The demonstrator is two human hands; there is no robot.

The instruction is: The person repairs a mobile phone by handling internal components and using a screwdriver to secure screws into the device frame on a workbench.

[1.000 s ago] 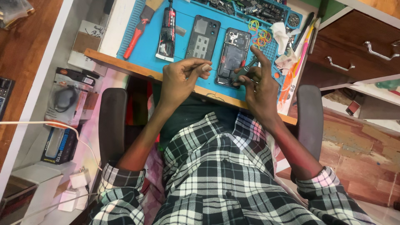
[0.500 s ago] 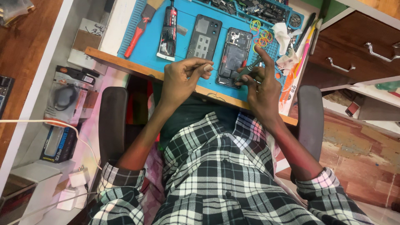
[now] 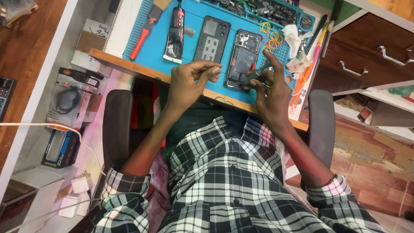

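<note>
Over blue mat (image 3: 155, 47), hands, right (image 3: 271, 92) gripping screwdriver (image 3: 257, 72)

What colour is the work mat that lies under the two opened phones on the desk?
The work mat is bright blue. The head view, the only one, shows it clearly.

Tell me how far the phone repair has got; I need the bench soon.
Done: the back cover is off and lies on the blue mat beside the opened phone, whose insides are exposed. In hand: the right hand holds a screwdriver at the phone's lower part; the left hand pinches something small, too small to identify. Left: the phone is not yet closed.
</note>
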